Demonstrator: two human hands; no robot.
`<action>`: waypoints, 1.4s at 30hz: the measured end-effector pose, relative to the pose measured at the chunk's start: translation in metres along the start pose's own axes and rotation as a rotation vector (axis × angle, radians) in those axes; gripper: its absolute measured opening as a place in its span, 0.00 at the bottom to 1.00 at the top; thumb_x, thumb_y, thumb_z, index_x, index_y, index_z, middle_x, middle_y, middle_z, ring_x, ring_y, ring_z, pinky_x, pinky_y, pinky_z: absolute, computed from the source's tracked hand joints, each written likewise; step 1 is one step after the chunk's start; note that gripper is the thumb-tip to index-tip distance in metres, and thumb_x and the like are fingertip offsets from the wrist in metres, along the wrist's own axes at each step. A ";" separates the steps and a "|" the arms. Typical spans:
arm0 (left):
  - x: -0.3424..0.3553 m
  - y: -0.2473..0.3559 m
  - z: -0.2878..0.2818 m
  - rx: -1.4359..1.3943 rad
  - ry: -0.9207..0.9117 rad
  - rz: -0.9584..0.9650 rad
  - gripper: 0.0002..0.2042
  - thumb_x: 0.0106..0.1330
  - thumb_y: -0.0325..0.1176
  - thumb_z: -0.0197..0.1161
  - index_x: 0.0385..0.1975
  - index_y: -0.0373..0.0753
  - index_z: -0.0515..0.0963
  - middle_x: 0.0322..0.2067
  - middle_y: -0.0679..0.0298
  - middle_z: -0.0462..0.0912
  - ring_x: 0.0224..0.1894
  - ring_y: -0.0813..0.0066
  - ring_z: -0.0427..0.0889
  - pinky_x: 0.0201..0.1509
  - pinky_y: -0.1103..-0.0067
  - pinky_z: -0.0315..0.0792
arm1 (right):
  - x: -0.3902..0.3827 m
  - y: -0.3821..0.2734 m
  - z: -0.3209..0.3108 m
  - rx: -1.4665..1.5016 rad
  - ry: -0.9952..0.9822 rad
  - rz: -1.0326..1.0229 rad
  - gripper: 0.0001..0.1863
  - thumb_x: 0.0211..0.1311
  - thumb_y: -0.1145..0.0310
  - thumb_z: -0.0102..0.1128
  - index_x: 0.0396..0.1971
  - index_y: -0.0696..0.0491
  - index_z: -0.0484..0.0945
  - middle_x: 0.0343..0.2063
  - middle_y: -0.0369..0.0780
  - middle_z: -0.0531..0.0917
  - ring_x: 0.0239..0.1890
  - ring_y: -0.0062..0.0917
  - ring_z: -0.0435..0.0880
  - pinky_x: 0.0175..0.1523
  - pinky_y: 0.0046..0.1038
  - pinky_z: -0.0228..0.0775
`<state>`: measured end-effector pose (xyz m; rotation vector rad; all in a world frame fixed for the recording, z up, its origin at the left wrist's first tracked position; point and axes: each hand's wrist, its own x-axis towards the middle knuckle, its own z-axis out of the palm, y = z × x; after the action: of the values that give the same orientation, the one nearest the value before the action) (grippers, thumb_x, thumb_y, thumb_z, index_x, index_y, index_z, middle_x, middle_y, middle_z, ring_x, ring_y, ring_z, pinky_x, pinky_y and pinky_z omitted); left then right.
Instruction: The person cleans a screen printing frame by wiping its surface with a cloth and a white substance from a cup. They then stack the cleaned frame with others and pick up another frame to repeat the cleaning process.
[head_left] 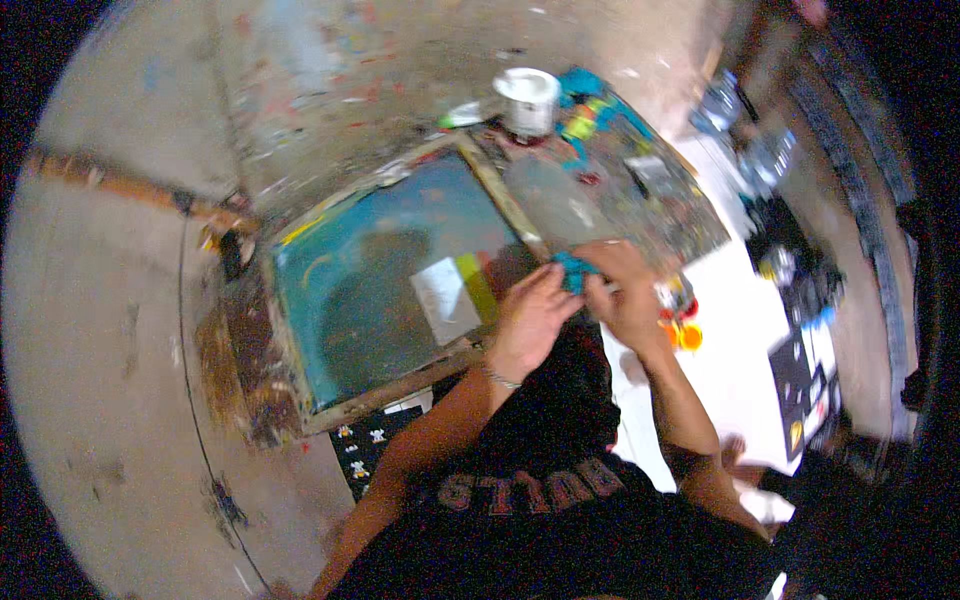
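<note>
My left hand [530,318] and my right hand [624,295] meet in front of my chest, near the right corner of a wooden-framed printing screen. Between their fingers shows a small, crumpled teal piece [573,271], possibly a rag; blur hides its exact kind. Both hands look closed on it. The screen [385,205] has blue mesh within a paint-stained frame. On the mesh a white rectangular patch [446,300] sits beside a yellow-green strip [476,284].
A white tub [527,103] and teal-and-yellow stained material [583,100] stand on a paint-smeared board [660,200] behind. Orange round items [687,337] lie on a white surface [715,385] at right. Black printed sheets [362,452] lie below the screen; clear plastic bottles [768,158] stand far right.
</note>
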<state>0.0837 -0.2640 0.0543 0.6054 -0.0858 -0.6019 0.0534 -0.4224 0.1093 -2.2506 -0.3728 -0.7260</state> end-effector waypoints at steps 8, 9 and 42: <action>-0.063 -0.070 -0.001 0.237 0.192 -0.528 0.15 0.74 0.36 0.49 0.55 0.36 0.72 0.49 0.59 0.77 0.53 0.67 0.76 0.61 0.71 0.70 | -0.151 0.021 -0.025 0.337 -0.037 0.245 0.18 0.55 0.81 0.60 0.47 0.59 0.79 0.41 0.47 0.83 0.39 0.35 0.86 0.43 0.31 0.81; -0.069 -0.082 -0.002 0.412 0.199 -0.550 0.16 0.75 0.37 0.49 0.56 0.35 0.71 0.49 0.58 0.76 0.54 0.67 0.75 0.60 0.71 0.70 | -0.176 0.037 -0.031 0.430 -0.034 0.357 0.17 0.54 0.84 0.58 0.45 0.60 0.80 0.38 0.46 0.84 0.37 0.32 0.87 0.41 0.29 0.82; -0.079 -0.114 -0.033 1.462 -0.093 -0.300 0.26 0.64 0.47 0.64 0.55 0.35 0.72 0.53 0.51 0.75 0.57 0.56 0.73 0.64 0.66 0.66 | -0.323 0.266 -0.081 -0.320 -0.720 0.459 0.12 0.63 0.73 0.48 0.43 0.54 0.79 0.37 0.51 0.81 0.39 0.48 0.79 0.42 0.45 0.73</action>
<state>-0.0312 -0.2786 -0.0290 2.0285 -0.5564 -0.8047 -0.1135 -0.6800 -0.1857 -2.7117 -0.0537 0.3050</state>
